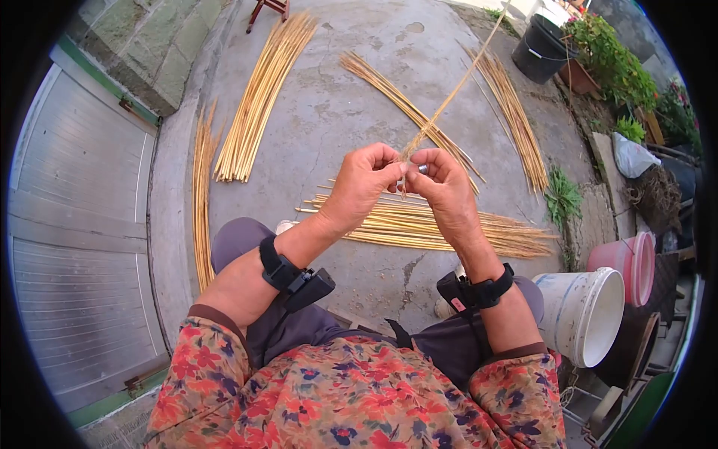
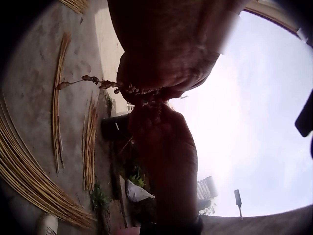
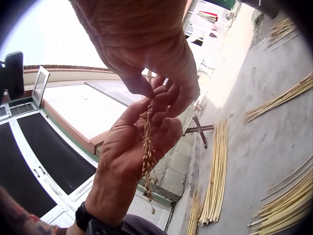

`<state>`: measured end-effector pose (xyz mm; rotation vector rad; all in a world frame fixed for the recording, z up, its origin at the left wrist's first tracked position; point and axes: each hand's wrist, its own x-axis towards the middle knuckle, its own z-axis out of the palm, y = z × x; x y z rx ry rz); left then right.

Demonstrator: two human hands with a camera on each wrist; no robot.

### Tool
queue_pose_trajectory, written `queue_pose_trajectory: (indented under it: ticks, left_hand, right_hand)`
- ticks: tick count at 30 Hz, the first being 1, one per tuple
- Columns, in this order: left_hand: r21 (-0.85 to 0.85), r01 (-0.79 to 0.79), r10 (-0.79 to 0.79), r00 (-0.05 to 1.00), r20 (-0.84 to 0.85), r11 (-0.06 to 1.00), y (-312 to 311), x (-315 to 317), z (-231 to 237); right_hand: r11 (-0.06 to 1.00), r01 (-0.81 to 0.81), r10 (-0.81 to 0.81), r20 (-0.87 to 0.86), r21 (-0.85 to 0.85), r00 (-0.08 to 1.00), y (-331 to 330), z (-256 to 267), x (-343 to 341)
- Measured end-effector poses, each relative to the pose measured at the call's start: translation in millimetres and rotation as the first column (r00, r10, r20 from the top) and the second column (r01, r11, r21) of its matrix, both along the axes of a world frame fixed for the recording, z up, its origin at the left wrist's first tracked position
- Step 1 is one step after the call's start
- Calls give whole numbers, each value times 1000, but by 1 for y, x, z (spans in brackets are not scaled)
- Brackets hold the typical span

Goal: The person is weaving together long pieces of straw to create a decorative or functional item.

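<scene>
Both hands meet over the lap in the head view, pinching the seed head of one dry, straw-coloured stalk point(image 1: 462, 86). From there the stalk slants up and away to the right. My left hand point(image 1: 360, 183) grips it between thumb and fingers from the left. Close beside it, my right hand point(image 1: 449, 187), with a ring on a finger, pinches the same part. In the right wrist view the knobbly brown seed head point(image 3: 148, 147) hangs below the right fingertips, across the left palm. The left wrist view is dark, and its fingertips are mostly hidden.
On the concrete floor lie bundles of stalks: a thick one point(image 1: 265, 97) at far left, one crosswise point(image 1: 419, 224) before the knees, others point(image 1: 415, 112) farther off. At right stand a white bucket point(image 1: 583, 310), a pink bucket point(image 1: 636, 266) and a black bucket point(image 1: 540, 49). A metal door point(image 1: 82, 224) is left.
</scene>
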<state>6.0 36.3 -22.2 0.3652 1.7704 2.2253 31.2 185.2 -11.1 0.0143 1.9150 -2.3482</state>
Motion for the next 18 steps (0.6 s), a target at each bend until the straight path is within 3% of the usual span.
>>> queue_pose_trajectory:
  ticks: [8,13,17,18]
  left_hand:
    - [-48,-49,45,995,-92,998,5,6,-2]
    - [-129,-73,51,986,-161,989,6,7,-6]
    - [-80,-59,46,988,-149,995,7,10,-6]
    - [-64,-57,47,989,-141,996,8,10,-5]
  right_hand:
    - [998,27,-27,-2,56,1000,1,-2,-1]
    - [953,101,-74,-102,286,992,1,-5,1]
    - [967,103,-86,-83,234,993,2,-4,3]
    - [912,157,-110,-143,379,984,4,-6,3]
